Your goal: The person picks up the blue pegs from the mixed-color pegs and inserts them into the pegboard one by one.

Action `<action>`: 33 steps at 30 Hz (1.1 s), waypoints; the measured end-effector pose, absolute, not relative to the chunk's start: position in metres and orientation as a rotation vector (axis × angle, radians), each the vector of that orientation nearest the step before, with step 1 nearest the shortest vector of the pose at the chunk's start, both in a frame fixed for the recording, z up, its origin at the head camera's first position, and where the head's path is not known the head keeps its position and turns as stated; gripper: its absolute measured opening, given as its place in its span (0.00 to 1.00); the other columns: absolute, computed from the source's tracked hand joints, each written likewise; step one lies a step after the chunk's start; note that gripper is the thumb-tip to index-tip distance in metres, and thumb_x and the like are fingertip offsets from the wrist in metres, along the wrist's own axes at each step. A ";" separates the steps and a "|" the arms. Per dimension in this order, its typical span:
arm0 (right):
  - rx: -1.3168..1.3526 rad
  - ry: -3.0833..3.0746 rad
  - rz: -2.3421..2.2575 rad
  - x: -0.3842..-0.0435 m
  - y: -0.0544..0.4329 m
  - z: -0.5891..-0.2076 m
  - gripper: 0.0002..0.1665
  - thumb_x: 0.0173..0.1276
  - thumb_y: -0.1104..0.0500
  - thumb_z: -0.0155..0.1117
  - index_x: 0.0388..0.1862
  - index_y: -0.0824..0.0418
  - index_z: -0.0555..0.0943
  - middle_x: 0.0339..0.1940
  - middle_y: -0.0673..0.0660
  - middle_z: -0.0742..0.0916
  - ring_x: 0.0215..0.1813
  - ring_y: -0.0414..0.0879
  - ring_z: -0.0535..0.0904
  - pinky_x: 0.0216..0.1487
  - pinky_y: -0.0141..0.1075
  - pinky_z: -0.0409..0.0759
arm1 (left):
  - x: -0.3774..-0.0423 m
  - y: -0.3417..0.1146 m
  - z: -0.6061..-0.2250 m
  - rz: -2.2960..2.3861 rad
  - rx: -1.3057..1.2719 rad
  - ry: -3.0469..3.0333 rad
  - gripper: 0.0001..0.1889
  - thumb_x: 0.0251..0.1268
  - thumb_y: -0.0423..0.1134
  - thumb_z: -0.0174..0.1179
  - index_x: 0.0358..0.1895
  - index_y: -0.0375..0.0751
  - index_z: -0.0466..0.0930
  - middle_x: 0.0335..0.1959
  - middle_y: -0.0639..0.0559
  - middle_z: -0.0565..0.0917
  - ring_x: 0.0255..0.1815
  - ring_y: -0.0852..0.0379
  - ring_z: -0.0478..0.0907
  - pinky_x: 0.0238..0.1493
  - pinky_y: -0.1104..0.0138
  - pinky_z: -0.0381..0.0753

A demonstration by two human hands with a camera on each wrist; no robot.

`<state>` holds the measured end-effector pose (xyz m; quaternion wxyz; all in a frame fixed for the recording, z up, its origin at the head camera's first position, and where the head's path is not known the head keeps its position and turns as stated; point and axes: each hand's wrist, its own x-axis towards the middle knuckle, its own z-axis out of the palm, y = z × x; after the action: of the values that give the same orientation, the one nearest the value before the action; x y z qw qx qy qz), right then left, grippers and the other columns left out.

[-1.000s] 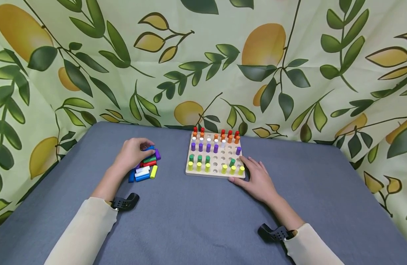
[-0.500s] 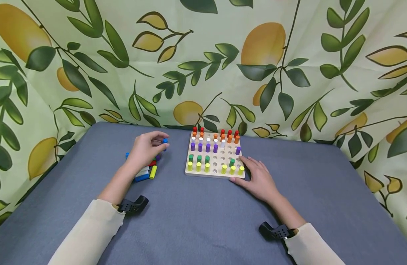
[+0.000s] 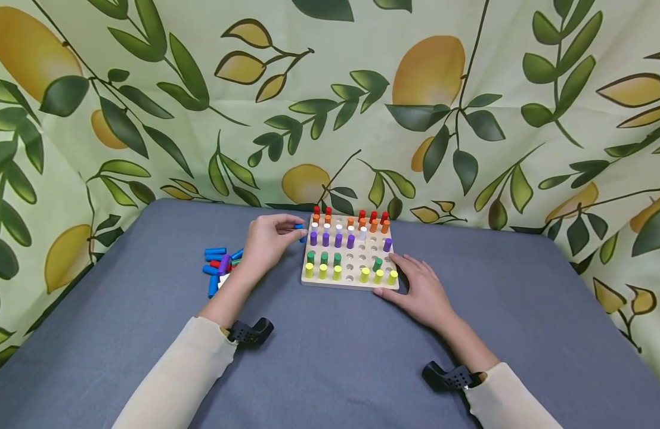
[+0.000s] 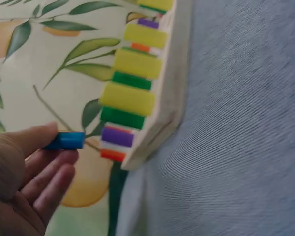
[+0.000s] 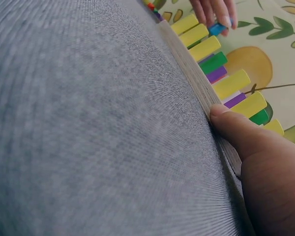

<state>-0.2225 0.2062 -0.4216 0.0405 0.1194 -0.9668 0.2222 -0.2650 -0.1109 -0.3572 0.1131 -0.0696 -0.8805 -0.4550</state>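
Note:
My left hand [image 3: 270,238] pinches a blue peg [image 4: 68,141] between thumb and fingers, just off the left side of a wooden pegboard [image 3: 330,282]. In the left wrist view the peg is apart from the board's pegs. The board carries rows of upright pegs: red, orange, white, purple [image 3: 338,241], green [image 3: 324,258] and yellow [image 3: 322,271]. Several holes in it are bare. My right hand [image 3: 423,292] rests at the board's near right corner. Its thumb [image 5: 231,120] touches the front edge, while the other fingers lie along the right side.
Left of the board, loose pegs lie in a pile, including blue pegs [image 3: 215,251] and a purple peg [image 3: 223,264]; my left forearm hides part of it. Grey cloth [image 3: 330,357] covers the table. A leaf-and-fruit printed curtain [image 3: 330,119] hangs behind.
My left hand has picked the blue peg from the pile and carried it right to the pegboard's left edge. The right hand has stayed at the board's corner.

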 end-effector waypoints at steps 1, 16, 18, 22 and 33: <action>0.364 -2.961 0.679 -0.222 0.206 -0.422 0.55 0.61 0.29 0.68 0.78 0.59 0.66 0.77 0.62 0.73 0.79 0.64 0.63 0.80 0.64 0.52 | -0.265 -0.109 -0.359 -1.348 -0.205 -2.574 0.13 0.64 0.40 0.70 0.49 0.40 0.89 0.45 0.43 0.91 0.45 0.49 0.90 0.49 0.55 0.88; 0.362 -2.943 0.684 -0.222 0.205 -0.422 0.54 0.61 0.31 0.68 0.77 0.59 0.66 0.76 0.63 0.74 0.79 0.64 0.63 0.80 0.64 0.52 | -0.270 -0.101 -0.385 -1.452 -0.225 -2.588 0.14 0.66 0.40 0.69 0.52 0.41 0.88 0.48 0.44 0.89 0.45 0.50 0.90 0.44 0.59 0.89; 0.364 -2.948 0.676 -0.222 0.205 -0.422 0.54 0.61 0.31 0.68 0.78 0.59 0.66 0.76 0.63 0.73 0.79 0.64 0.63 0.80 0.65 0.51 | -0.270 -0.100 -0.387 -1.472 -0.221 -2.605 0.14 0.66 0.40 0.68 0.52 0.41 0.88 0.48 0.44 0.89 0.45 0.50 0.90 0.44 0.60 0.88; 0.365 -2.956 0.666 -0.222 0.205 -0.424 0.54 0.61 0.30 0.68 0.78 0.59 0.66 0.77 0.62 0.73 0.79 0.64 0.63 0.80 0.64 0.51 | -0.269 -0.100 -0.391 -1.473 -0.218 -2.642 0.13 0.66 0.39 0.68 0.52 0.42 0.88 0.49 0.45 0.89 0.44 0.51 0.89 0.43 0.63 0.88; 0.361 -2.951 0.670 -0.221 0.205 -0.423 0.54 0.62 0.30 0.68 0.77 0.59 0.66 0.76 0.63 0.73 0.79 0.64 0.63 0.80 0.64 0.51 | -0.270 -0.102 -0.393 -1.367 -0.286 -2.664 0.12 0.65 0.37 0.69 0.51 0.41 0.89 0.50 0.44 0.90 0.44 0.51 0.89 0.45 0.60 0.88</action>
<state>-0.2205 0.2051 -0.4230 0.0469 0.1184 -0.9673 0.2195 -0.2700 -0.1017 -0.3930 0.0668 -0.0949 -0.8836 -0.4536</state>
